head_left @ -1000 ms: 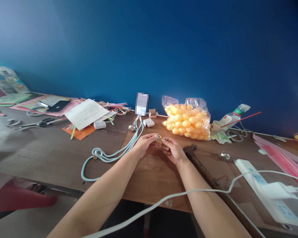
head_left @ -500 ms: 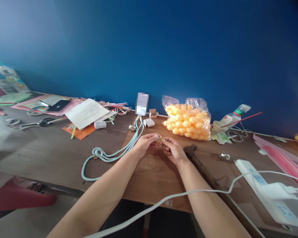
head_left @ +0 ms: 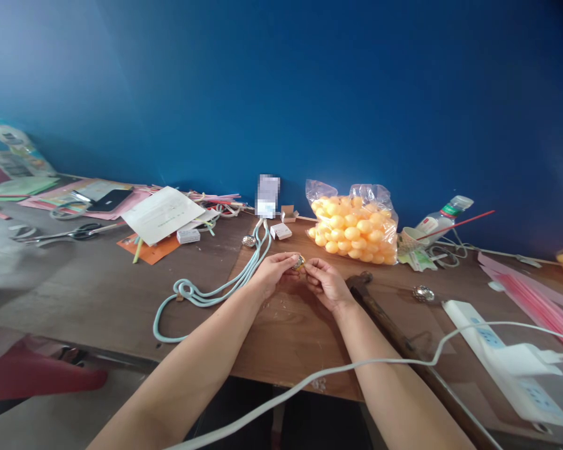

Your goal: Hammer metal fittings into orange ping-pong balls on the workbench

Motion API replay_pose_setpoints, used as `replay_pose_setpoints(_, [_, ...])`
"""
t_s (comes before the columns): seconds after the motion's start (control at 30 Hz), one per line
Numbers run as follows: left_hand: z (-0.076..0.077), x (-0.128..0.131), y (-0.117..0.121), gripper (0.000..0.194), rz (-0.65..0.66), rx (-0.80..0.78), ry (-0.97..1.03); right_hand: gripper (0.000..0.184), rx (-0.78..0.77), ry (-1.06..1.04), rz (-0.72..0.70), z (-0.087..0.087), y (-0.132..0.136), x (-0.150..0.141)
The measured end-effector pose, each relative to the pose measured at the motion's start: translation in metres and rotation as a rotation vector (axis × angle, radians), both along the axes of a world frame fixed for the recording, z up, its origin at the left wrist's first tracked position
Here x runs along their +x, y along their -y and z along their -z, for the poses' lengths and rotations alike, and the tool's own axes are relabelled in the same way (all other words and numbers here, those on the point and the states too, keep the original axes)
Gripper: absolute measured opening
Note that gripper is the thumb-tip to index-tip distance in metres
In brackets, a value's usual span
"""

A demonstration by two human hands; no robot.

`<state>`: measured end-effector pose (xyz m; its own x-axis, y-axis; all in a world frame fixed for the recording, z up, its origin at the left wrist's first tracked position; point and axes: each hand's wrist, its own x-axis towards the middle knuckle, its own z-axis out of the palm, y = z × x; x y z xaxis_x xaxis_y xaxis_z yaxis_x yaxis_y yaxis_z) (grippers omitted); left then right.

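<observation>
Over the wooden board, my left hand and my right hand meet fingertip to fingertip. Both pinch one small object, orange with a shiny metal part; I cannot make out what it is. Just behind the hands lies a clear plastic bag of orange balls. A pale green cord runs in loops left of my left hand.
A hammer lies right of my right wrist. A white power strip with a plug and a white cable sits at right. Scissors, papers, small boxes, a bottle and pink straws clutter the table along the blue wall.
</observation>
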<state>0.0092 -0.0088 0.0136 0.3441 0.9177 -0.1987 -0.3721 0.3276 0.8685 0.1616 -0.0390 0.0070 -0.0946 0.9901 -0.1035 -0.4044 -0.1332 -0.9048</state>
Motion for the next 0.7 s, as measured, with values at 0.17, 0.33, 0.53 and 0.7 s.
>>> replay_pose_setpoints(0.17, [0.0010,0.0000,0.0003,0.030,-0.004,0.001,-0.002,0.028,0.008,0.031,0.003,0.0006,-0.0002,0.0005])
replay_pose_setpoints(0.33, [0.0003,0.0000,0.0003,0.032,0.007,0.014,0.016,0.029,0.014,0.059,0.033,0.0025,-0.0011,0.0003])
replay_pose_setpoints(0.53, [0.0005,0.0001,-0.0002,0.032,0.007,0.026,0.024,0.027,0.021,0.037,0.045,0.0026,-0.0012,-0.0017])
replay_pose_setpoints(0.7, [0.0026,0.0001,-0.0006,0.033,0.014,0.035,0.026,0.026,0.018,0.016,0.046,0.0043,-0.0016,-0.0019])
